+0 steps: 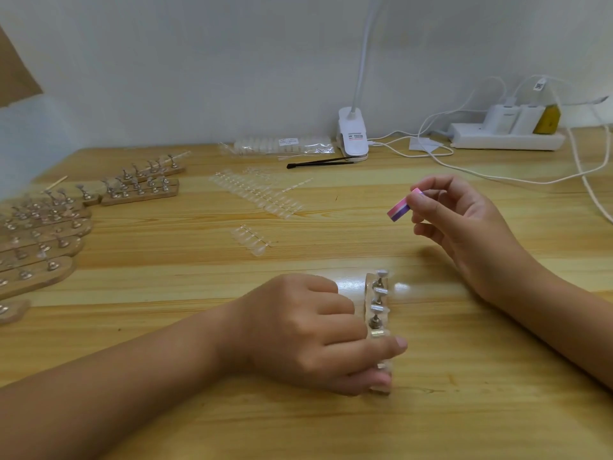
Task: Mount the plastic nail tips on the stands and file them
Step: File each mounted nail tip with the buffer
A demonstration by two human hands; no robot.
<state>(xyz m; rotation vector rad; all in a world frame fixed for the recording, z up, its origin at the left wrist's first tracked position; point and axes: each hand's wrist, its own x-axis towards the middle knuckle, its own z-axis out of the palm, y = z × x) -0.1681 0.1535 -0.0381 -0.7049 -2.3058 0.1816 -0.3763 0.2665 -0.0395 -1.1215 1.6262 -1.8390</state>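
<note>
Closest to us, the left hand (308,330) lies on the counter (464,410) with its grip pinching a clear stand (378,327), thumb on the near end and fingers along the left side. It looks like the hand holds the stand so it will not slide when something rubs on it. Little metal pegs stick up from the stand in a row, and small plastic nail tips (379,290) sit on top of them, so this stand looks loaded already. The right hand (464,224) is up in the air, well apart from the stand, and its grip is pinching a pink and purple file block (403,205) between the thumb and fingers. The block points down toward the stand, so I think filing is the step now, and the block must come down gently onto one tip. If it pushes too hard, a tip could pop off its peg. More loose nail tips (258,194) lie in rows farther back on the counter, waiting their turn. Many wooden stands (43,234) with pegs are lined up at the far left, out of the way. A white clip lamp (353,134) stands at the back by the wall, likely to light the work.
</note>
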